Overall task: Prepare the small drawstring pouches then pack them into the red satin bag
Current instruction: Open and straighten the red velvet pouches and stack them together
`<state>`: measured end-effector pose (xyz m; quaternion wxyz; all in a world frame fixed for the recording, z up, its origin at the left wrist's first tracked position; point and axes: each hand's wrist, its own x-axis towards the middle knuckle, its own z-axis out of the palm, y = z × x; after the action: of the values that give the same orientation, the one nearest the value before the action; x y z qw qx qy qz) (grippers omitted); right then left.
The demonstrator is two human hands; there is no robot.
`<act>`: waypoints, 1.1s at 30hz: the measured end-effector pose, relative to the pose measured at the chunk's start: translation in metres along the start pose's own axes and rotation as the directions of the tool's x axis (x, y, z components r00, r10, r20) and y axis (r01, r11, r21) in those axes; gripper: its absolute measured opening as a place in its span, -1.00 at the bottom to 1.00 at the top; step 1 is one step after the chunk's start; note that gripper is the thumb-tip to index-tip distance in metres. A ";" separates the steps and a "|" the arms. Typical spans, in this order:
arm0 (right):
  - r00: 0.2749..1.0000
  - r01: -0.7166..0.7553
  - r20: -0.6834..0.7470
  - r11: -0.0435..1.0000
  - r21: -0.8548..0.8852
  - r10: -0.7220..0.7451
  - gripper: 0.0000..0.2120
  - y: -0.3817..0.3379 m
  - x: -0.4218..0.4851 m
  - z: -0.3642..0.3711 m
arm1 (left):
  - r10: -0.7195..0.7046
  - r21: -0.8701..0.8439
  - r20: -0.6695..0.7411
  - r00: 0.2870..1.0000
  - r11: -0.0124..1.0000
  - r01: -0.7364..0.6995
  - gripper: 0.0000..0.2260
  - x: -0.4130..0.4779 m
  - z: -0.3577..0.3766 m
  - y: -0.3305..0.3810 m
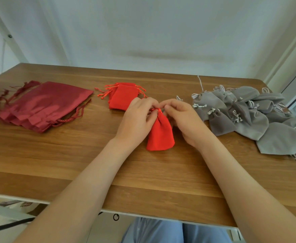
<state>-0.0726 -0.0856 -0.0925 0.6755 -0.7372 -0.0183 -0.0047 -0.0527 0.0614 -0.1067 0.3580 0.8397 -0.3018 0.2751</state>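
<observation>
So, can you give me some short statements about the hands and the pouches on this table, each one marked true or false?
1. The left hand and the right hand both pinch the neck of one red pouch. True.
2. The grey pouches are piled at the person's left. False: they are at the right.
3. The dark red satin bags lie flat on the table, at the left. True.
4. The stack of red pouches sits inside a satin bag. False: it lies on the table, apart from the bags.
</observation>
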 end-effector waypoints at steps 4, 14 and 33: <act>0.993 -0.046 0.111 0.989 0.141 0.031 -0.88 0.003 0.001 -0.002 | 0.014 -0.009 -0.067 0.998 1.000 -0.015 -0.86 -0.001 0.000 -0.001; 0.996 -0.046 0.081 0.960 0.277 0.025 -0.86 -0.001 -0.001 -0.002 | -0.025 -0.063 -0.040 0.999 0.998 0.023 -0.80 -0.003 0.000 0.004; 0.968 -0.074 -0.226 0.986 0.151 0.107 -0.77 0.003 0.004 0.006 | -0.099 0.107 -0.229 0.968 0.986 0.126 -0.82 0.001 0.003 0.007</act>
<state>-0.0687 -0.0794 -0.0960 0.7228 -0.6819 0.0947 -0.0591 -0.0562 0.0549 -0.1042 0.3534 0.8392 -0.1944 0.3646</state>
